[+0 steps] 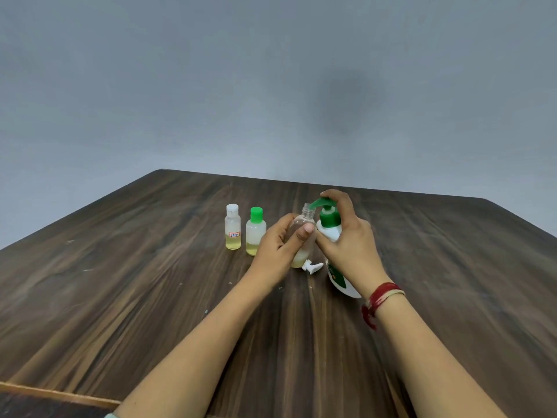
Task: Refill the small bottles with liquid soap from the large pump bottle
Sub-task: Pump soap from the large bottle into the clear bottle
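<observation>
Red thread bracelet (378, 300) on right wrist. Right hand (346, 236): fingers curled over green pump head of large pump bottle (330, 221), centre frame. Left hand (275, 250): fingers grasping uncapped small bottle (298, 256), mouth at nozzle tip. White cap (312, 266) lying on table (150, 282). White-capped bottle (233, 227), green-capped bottle (255, 232) upright, centre-left.

The person's left hand (271, 251) and right hand (346, 245) lead back into bare forearms, the right wrist wrapped in several turns of red thread (376, 300) with a loose end hanging, a thin pale band (394, 294) just beside it, and pale teal cloth (110, 415) at the left elbow.
</observation>
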A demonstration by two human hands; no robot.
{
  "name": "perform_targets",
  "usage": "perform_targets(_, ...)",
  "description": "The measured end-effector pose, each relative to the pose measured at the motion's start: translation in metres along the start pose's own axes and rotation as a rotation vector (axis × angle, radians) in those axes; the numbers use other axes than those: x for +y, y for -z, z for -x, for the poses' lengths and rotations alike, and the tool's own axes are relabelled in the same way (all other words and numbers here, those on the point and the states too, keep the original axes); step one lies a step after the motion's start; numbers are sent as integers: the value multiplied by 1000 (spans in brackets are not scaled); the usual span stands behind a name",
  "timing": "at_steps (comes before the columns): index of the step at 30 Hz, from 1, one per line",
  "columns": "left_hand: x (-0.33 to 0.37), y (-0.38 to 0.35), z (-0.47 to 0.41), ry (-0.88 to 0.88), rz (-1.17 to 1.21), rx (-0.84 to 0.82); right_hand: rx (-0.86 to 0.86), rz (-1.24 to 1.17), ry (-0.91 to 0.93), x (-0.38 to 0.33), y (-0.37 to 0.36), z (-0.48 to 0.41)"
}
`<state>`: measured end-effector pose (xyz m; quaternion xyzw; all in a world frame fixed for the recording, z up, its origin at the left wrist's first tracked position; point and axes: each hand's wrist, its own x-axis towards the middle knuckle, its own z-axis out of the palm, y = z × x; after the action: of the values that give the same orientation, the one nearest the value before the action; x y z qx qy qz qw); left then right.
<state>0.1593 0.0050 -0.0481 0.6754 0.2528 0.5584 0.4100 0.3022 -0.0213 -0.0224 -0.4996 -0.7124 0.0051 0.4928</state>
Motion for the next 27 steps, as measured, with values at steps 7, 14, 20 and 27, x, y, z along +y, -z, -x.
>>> perform_targets(7, 1, 2, -1, 0, 4, 12, -50, 52, 11, 0, 1, 0)
perform_targets(14, 1, 0, 0, 12, 15, 5, -2, 13, 12, 1, 0, 0)
perform_targets(20, 2, 0, 1, 9, 8, -7, -5, 9, 8, 2, 0, 0)
perform_targets(27, 3, 0, 0, 4, -2, 4, -51, 45, 10, -1, 2, 0)
